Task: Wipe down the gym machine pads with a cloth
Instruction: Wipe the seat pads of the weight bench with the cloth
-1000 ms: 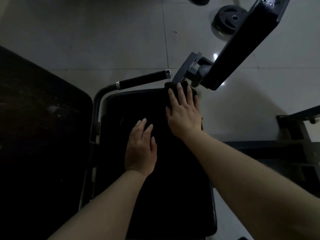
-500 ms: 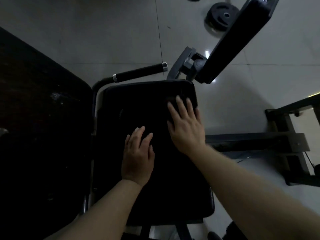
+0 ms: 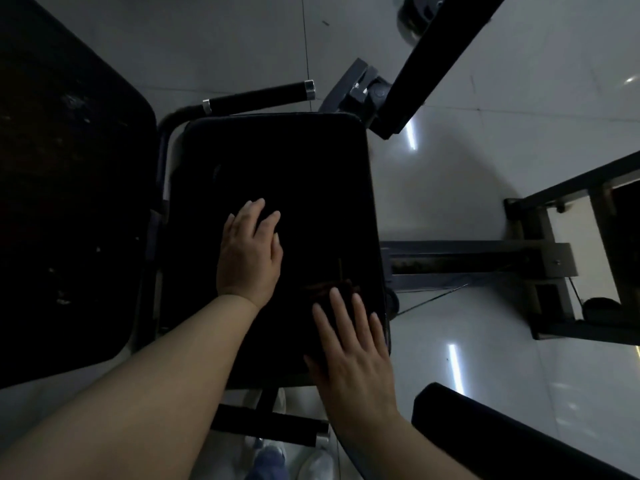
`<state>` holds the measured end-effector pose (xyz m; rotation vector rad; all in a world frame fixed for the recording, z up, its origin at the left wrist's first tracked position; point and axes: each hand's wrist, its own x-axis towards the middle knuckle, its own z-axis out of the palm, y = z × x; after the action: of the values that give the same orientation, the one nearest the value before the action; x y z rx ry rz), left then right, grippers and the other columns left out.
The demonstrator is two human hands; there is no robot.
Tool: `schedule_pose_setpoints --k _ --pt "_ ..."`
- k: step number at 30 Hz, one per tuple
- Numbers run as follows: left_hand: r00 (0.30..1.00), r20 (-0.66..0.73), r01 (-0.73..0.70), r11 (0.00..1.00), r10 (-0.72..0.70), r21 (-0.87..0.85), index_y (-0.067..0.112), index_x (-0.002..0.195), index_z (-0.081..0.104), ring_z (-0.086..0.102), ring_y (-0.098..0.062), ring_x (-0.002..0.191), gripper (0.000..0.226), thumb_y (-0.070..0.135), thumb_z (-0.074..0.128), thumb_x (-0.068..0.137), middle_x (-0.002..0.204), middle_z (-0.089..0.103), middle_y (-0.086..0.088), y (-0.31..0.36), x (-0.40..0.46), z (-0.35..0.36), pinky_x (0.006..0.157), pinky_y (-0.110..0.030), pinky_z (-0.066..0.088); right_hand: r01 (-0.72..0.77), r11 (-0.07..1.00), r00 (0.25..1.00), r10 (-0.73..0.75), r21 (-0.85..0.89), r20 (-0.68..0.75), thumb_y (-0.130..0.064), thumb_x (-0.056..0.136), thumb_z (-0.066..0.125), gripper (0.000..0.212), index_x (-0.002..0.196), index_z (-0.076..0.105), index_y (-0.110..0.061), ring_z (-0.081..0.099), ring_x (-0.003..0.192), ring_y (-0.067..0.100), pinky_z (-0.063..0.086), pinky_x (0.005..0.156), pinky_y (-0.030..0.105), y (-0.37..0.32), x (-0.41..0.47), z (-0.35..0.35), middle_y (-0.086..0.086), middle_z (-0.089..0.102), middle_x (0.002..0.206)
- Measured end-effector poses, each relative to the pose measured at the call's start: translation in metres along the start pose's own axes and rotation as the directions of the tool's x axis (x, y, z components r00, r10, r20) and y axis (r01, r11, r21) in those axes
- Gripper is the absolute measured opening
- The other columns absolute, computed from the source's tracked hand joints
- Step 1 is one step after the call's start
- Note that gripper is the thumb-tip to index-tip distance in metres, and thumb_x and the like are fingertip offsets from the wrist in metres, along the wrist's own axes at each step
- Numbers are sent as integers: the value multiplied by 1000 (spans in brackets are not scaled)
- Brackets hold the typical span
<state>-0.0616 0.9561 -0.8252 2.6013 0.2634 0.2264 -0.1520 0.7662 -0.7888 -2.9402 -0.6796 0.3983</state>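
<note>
Wiping the near right corner of the seat pad point(image 3: 277, 161) with a dark cloth point(image 3: 334, 289).

Pressing the cloth flat under the right hand point(image 3: 353, 355), fingers straight and spread, probably to keep the whole cloth bearing on the vinyl by the pad's right edge; resting the left hand point(image 3: 249, 254) flat and empty mid-pad, fingers relaxed, seemingly bracing. Leaving the back pad point(image 3: 62, 188) at left and the angled pad point(image 3: 446, 60) untouched.

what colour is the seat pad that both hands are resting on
Black. The seat pad shows a plain, unpatterned dark surface in the head view.
</note>
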Motion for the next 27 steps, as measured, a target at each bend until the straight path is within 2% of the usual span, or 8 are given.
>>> schedule_pose_setpoints --k 3,6,9,13,19,22,24,27 --pt "998 -4 64 997 -64 50 7 128 56 38 -33 134 36 12 47 93 142 45 -17 12 -9 -3 113 -50 26 -23 1000 998 23 -4 -60 -49 94 36 57 147 30 -27 12 146 24 17 115 45 11 25 -4 2 21 157" --pt "998 29 61 995 -64 84 9 131 54 38 -34 135 42 21 40 94 143 43 -18 30 -38 3 111 -53 26 -171 981 980 179 93 -89 -48 98 30 59 151 17 -27 0 147 25 14 118 44 23 86 -26 1 4 161" --pt "997 52 48 995 -53 89 10 134 52 36 -32 136 51 30 30 93 145 42 -16 37 -56 10 112 -50 21 -257 949 963 268 182 -39 -49 98 31 61 152 7 -31 -3 146 28 28 113 44 31 118 -39 -4 -8 160" --pt "999 31 37 997 -39 65 10 135 50 32 -29 139 52 30 27 93 147 39 -15 35 -55 8 115 -45 15 -252 956 962 264 151 -68 -48 98 28 58 151 10 -33 1 146 31 34 109 46 22 78 -23 -3 -7 160" --pt "999 22 30 998 -31 52 11 136 49 31 -28 139 51 30 26 95 148 39 -14 34 -57 12 116 -46 15 -180 971 964 206 157 -169 -43 95 37 56 146 30 -20 15 143 41 41 103 52 13 -33 20 14 18 157" --pt "999 20 36 998 -38 50 11 137 49 31 -28 139 50 30 27 95 148 38 -14 34 -57 13 116 -46 15 -144 978 966 172 150 -193 -44 96 36 55 146 31 -20 19 141 41 35 109 50 23 -12 13 15 20 156" --pt "999 16 43 998 -44 46 11 137 48 30 -28 140 47 27 32 96 149 37 -14 34 -57 13 116 -46 14 -171 963 966 205 208 -156 -47 98 33 57 150 22 -26 15 144 34 32 111 46 32 31 -6 7 7 160" --pt "999 0 39 999 -39 31 9 136 50 31 -30 139 44 23 38 96 148 38 -17 33 -56 14 115 -49 16 -222 911 963 262 348 -71 -47 97 37 62 151 8 -36 24 140 26 45 99 45 44 90 -30 -6 -4 159"
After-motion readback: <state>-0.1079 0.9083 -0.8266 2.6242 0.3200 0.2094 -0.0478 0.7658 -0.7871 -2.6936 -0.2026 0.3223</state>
